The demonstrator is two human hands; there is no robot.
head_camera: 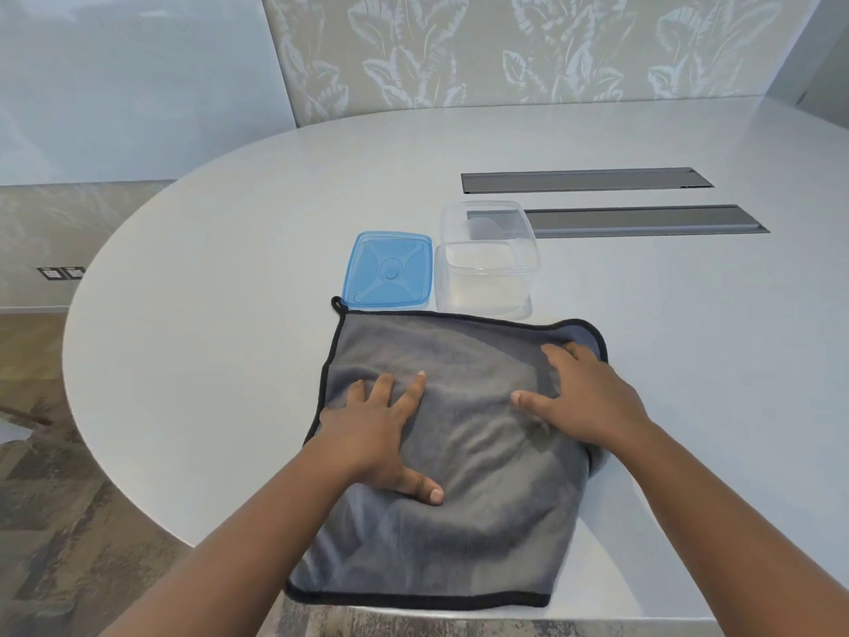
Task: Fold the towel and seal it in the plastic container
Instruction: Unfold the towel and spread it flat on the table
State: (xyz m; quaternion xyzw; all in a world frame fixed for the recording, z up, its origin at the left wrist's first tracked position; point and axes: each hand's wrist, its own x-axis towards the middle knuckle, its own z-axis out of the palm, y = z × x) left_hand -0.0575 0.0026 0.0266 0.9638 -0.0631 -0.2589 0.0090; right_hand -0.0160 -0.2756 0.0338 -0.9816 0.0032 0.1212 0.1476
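A grey towel point(464, 457) with black edging lies spread on the near table point(229, 314), its near edge overhanging, with the left hand point(376, 434) and right hand point(583, 397) pressing flat, fingers splayed wide.

The towel point(464, 457) lies spread on the table point(229, 268), its near edge overhanging the table's near rim. Left hand point(376, 434) and right hand point(583, 397) rest flat on it. Just behind it, the lid point(390, 271) lies left of the open container point(487, 264), the two touching or nearly so.
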